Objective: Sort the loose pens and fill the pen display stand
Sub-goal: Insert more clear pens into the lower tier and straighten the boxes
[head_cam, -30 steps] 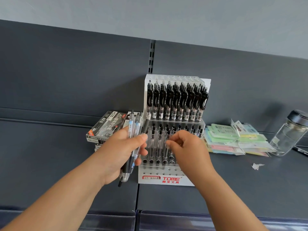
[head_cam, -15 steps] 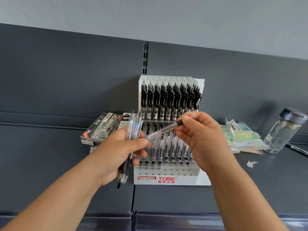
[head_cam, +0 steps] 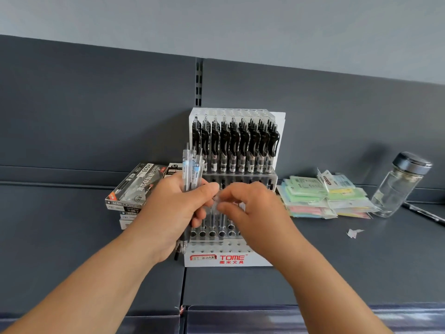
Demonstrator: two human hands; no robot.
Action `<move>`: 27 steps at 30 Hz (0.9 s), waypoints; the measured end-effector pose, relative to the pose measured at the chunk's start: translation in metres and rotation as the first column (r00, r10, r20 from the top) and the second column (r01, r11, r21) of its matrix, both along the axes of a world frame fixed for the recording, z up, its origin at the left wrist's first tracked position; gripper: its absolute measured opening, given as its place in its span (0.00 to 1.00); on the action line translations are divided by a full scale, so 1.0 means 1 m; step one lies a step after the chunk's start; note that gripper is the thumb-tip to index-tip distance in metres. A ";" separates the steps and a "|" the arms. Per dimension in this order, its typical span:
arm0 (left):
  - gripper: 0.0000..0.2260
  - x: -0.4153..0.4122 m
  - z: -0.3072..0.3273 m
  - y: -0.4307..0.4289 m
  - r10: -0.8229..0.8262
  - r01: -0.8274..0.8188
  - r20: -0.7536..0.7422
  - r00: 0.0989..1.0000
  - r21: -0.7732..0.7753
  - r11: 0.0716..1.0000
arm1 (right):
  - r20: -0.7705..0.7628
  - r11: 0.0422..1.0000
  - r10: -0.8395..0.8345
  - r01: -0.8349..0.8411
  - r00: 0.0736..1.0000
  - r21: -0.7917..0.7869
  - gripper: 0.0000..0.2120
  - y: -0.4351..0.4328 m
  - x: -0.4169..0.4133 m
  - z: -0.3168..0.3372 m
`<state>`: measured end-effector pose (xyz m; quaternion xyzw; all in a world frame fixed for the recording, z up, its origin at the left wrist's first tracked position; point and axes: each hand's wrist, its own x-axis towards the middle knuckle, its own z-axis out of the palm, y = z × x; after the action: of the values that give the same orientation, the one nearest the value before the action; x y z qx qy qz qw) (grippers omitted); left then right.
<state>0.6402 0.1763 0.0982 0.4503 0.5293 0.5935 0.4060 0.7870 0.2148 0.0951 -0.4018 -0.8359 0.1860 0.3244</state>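
Observation:
A white tiered pen display stand (head_cam: 250, 259) with a red TOME label stands on the dark shelf against the back panel. Its upper tier holds a full row of black pens (head_cam: 236, 145). Its lower tier holds several clear pens (head_cam: 216, 225), partly hidden behind my hands. My left hand (head_cam: 173, 213) grips a bundle of clear pens (head_cam: 192, 165) upright, just left of the stand. My right hand (head_cam: 257, 213) is in front of the lower tier, its thumb and forefinger pinching a blurred clear pen (head_cam: 217, 199) right beside my left thumb.
Stacked pen boxes (head_cam: 134, 186) lie left of the stand. Packs of coloured sticky notes (head_cam: 320, 196), a glass bottle with a dark lid (head_cam: 399, 184), a black pen (head_cam: 423, 213) and a paper scrap (head_cam: 354, 233) lie to the right. The shelf's front edge (head_cam: 240, 309) runs below my arms.
My right hand lifted a clear pen out of the lower tier, then came down and left to meet my left thumb. The left hand kept its bundle almost still.

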 end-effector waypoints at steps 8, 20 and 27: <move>0.08 -0.006 -0.003 -0.001 0.047 -0.028 0.130 0.990 -0.142 0.990 | -0.428 0.982 -0.153 0.088 0.890 -0.169 0.08 0.017 0.009 -0.004; 0.06 -0.008 -0.008 -0.001 -0.022 0.039 0.143 0.989 -0.122 0.992 | -0.119 0.959 -0.227 0.201 0.967 -0.198 0.06 0.021 0.004 -0.041; 0.05 -0.004 -0.006 -0.003 -0.010 0.019 0.092 0.996 -0.093 0.996 | 0.039 0.952 -0.256 0.259 0.966 -0.166 0.03 0.019 0.005 -0.032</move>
<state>0.6360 0.1736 0.0922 0.4070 0.5340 0.5853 0.4546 0.7924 0.2334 0.0632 -0.5351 -0.7602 0.2090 0.3034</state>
